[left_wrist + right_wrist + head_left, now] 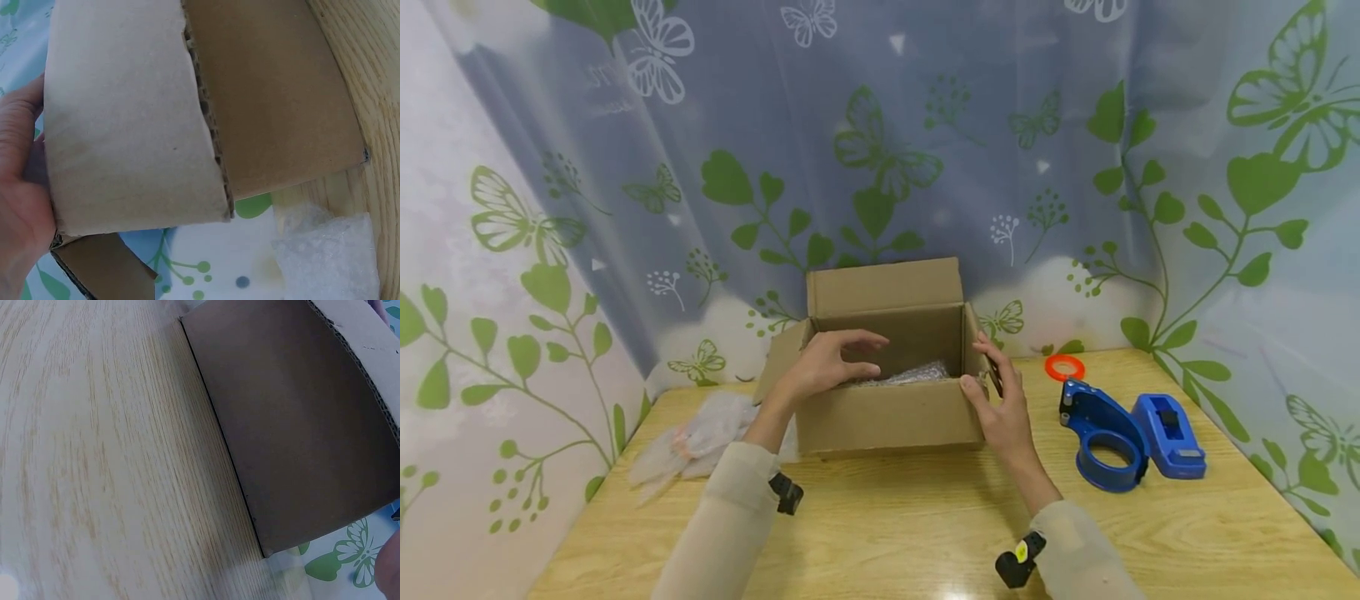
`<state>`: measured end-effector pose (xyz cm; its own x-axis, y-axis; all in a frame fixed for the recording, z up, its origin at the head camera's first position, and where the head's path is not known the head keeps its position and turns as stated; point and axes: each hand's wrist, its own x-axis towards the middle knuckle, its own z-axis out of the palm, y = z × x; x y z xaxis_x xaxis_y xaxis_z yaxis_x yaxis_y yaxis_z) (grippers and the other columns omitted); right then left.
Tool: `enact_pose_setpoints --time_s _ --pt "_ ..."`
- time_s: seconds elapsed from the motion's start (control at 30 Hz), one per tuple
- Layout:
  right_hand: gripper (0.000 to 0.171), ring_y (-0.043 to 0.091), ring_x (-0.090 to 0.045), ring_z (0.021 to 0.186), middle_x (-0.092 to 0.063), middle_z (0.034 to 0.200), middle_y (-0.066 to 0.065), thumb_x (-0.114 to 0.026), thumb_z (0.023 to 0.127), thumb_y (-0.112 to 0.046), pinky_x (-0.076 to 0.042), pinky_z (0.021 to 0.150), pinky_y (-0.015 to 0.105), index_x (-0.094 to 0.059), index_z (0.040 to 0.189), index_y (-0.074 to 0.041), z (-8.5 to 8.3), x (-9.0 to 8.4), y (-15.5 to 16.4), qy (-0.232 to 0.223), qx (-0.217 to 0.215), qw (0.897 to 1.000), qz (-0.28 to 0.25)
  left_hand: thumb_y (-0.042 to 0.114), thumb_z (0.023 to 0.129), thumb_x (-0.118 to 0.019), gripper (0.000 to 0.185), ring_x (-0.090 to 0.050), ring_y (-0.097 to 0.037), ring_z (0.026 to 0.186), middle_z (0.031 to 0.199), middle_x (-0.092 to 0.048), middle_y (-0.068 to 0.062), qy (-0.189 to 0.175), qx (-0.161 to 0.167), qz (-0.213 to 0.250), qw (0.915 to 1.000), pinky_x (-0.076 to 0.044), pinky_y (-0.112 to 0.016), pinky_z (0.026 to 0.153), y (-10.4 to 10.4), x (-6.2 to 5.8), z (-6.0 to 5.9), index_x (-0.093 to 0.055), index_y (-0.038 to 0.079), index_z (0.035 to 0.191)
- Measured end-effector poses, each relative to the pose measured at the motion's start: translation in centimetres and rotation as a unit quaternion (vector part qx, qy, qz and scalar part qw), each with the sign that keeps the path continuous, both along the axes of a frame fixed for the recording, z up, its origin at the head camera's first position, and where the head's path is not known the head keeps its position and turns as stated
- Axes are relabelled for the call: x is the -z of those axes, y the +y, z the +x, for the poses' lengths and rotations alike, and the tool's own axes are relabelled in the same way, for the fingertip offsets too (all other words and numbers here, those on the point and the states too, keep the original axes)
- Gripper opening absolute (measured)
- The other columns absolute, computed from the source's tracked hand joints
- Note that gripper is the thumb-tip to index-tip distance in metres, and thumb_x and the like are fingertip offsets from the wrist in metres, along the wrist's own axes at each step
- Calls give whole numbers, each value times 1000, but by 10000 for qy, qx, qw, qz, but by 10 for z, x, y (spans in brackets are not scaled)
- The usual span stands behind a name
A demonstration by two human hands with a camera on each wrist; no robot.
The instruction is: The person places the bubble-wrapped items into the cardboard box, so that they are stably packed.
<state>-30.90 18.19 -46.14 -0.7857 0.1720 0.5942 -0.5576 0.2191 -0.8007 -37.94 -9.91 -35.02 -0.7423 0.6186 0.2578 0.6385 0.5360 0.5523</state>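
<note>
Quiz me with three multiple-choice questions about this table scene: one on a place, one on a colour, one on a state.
1. Where is the tape dispenser?
A. right of the cardboard box
B. inside it
C. left of it

2. What colour is the small tape ring?
A. green
B. orange
C. black

3. The box's flaps are:
A. taped shut
B. open
C. torn off

Answers:
1 A, it lies on the table beyond the right hand.
2 B, bright orange near the curtain.
3 B, bubble wrap shows inside.
</note>
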Motion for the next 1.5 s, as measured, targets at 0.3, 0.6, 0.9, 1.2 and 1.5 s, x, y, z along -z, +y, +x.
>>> enact_pose_setpoints --time_s 0.3,0.6,0.9,1.2,1.5 --pt "48 37 -32 148 -38 166 9 -63 102 -6 -26 119 66 -50 149 -6 21 -25 -10 -119 -60 9999 -53 27 98 -76 44 -62 -23 126 138 -68 -5 -193 76 357 9991 -49 -51 108 -18 -13 4 -67 16 139" --pt "48 34 -30 150 -38 166 1 -63 103 -9 -26 119 66 -50 150 -9 12 -12 -3 -95 28 9999 22 33 99 -74 46 -59 -28 130 141 -64 -6 -398 -43 546 9977 -48 -55 108 -48 -18 13 -65 20 142" --pt "48 25 -30 151 -38 165 -11 -64 105 -16 -25 121 62 -51 150 -16 2 2 1 -28 -25 10000 67 31 98 -75 46 -62 -33 127 143 -63 -1 -450 -360 683 9960 -53 -53 103 -87 -19 23 -65 23 142" --pt "47 28 -30 151 -38 166 -6 -63 104 -12 -26 120 63 -51 150 -12 5 -5 -1 -33 11 10000 66 25 98 -75 48 -59 -29 131 143 -64 -7 -493 -534 742 9946 -50 -52 106 -122 -18 26 -63 15 144" --pt "48 24 -30 150 -37 165 -10 -63 104 -13 -27 121 61 -51 151 -15 1 0 0 61 -75 9999 45 27 102 -70 50 -56 -33 134 147 -60 -9 -563 -710 530 9945 -51 -53 105 -151 -9 35 -59 13 148"
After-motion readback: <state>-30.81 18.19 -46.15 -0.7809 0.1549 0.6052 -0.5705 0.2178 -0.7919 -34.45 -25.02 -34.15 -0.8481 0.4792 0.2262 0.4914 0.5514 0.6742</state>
